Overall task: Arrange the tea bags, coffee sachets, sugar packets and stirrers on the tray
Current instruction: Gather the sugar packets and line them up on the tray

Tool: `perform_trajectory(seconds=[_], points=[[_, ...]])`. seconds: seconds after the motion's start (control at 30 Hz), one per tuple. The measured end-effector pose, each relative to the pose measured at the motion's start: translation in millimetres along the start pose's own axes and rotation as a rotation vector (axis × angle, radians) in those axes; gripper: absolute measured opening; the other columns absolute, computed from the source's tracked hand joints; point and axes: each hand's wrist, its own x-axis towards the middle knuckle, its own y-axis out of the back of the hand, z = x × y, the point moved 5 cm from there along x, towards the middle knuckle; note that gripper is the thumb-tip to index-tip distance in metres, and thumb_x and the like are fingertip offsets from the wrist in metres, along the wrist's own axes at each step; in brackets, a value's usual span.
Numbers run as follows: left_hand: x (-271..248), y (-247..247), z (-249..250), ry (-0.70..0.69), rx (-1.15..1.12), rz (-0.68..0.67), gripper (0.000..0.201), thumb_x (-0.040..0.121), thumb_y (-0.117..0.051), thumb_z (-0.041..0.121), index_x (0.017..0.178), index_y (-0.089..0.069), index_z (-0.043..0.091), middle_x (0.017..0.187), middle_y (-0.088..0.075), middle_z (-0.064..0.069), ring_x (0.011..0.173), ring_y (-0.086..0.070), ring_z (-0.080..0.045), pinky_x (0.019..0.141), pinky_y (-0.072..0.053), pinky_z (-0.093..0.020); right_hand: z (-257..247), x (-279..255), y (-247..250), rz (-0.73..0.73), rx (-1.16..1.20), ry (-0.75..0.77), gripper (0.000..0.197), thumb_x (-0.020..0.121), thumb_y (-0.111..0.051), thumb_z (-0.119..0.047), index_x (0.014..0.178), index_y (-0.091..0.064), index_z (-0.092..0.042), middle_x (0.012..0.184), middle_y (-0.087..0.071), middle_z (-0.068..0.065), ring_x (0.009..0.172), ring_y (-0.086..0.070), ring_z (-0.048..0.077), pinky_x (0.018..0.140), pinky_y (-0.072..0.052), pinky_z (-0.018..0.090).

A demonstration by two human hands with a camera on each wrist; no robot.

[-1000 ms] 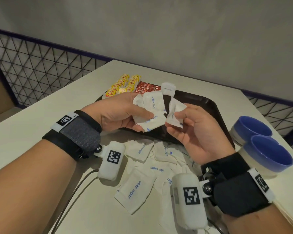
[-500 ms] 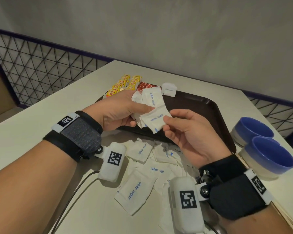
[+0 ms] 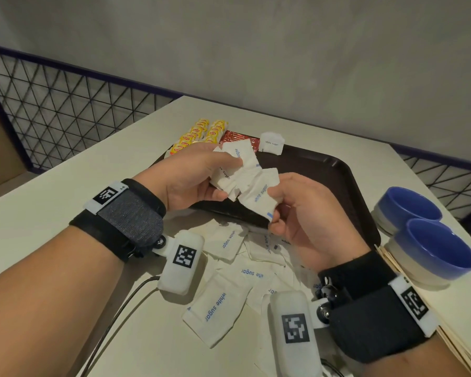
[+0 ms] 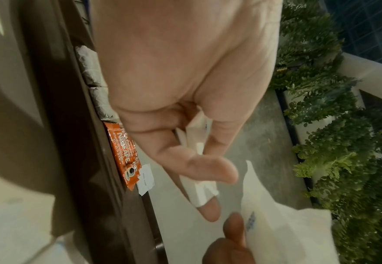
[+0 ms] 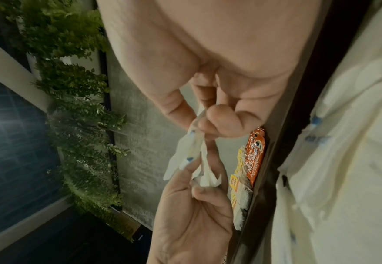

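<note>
My left hand (image 3: 201,175) grips a small stack of white sugar packets (image 3: 237,164) above the near edge of the dark brown tray (image 3: 346,186). My right hand (image 3: 291,210) pinches one white sugar packet (image 3: 261,197) by its lower corner, pressed against that stack. Yellow tea bags (image 3: 201,131) and red coffee sachets (image 3: 237,137) lie in rows at the tray's far left. One sugar packet (image 3: 272,142) lies beside them. Several loose sugar packets (image 3: 220,303) are scattered on the table below my hands. In the wrist views the packets (image 5: 192,160) show edge-on between my fingers (image 4: 199,167).
Two blue-and-white bowls (image 3: 433,246) stand at the right, beside the tray. Thin wooden stirrers (image 3: 392,265) lie under the nearer bowl along the table's right edge. A wire mesh railing (image 3: 65,110) runs behind the white table (image 3: 52,186).
My right hand brought its single packet against the stack in my left hand. Both hands shifted slightly to the right over the tray's near edge.
</note>
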Motion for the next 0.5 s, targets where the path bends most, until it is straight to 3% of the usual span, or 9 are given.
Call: perform_trajectory(seconds=[0.1,0.23,0.33,0.43,0.5], points=[[-1,-2,1,-0.014,0.021,-0.028,0.045,0.099,-0.048,-0.005,0.138,-0.058,0.015,0.095,-0.080,-0.009,0.062,-0.073,-0.019,0.038,-0.046,-0.019,-4,-2,0,0.007,0.034,0.034,0.031,0.095,-0.047,0.005,0.113,-0.070,-0.008,0.101,-0.067,0.026,0.054,-0.047,0.013,0.045,-0.037,0.025],[-3,-4,2,-0.043,0.043,-0.072,0.061,0.096,-0.044,-0.009,0.140,-0.056,0.032,0.113,-0.076,-0.016,0.076,-0.076,-0.030,0.037,-0.041,-0.021,-6,-3,0,0.021,0.042,0.075,0.046,0.097,-0.047,0.007,0.123,-0.068,-0.025,0.101,-0.069,0.020,0.059,-0.053,0.016,0.050,-0.047,0.027],[-4,-6,2,-0.054,0.074,-0.116,0.053,0.095,-0.041,-0.011,0.132,-0.066,0.018,0.121,-0.075,-0.016,0.076,-0.076,-0.030,0.038,-0.042,-0.020,-7,-2,2,0.038,0.042,0.100,0.051,0.099,-0.046,0.008,0.125,-0.068,-0.029,0.103,-0.067,0.016,0.061,-0.059,0.016,0.056,-0.054,0.028],[-7,-9,3,-0.018,0.049,-0.154,0.037,0.098,-0.045,0.001,0.128,-0.067,0.006,0.111,-0.076,-0.019,0.076,-0.075,-0.027,0.040,-0.045,-0.021,-8,-3,2,0.043,0.031,0.121,0.045,0.098,-0.046,0.010,0.117,-0.073,-0.022,0.097,-0.067,0.016,0.061,-0.058,0.016,0.055,-0.054,0.027],[-11,-13,5,-0.002,0.017,-0.209,0.039,0.100,-0.053,0.026,0.128,-0.067,0.003,0.097,-0.077,-0.016,0.071,-0.073,-0.023,0.041,-0.044,-0.019,-9,-3,2,0.056,-0.001,0.130,0.039,0.098,-0.047,0.009,0.113,-0.073,-0.016,0.096,-0.067,0.018,0.061,-0.058,0.017,0.053,-0.054,0.026]])
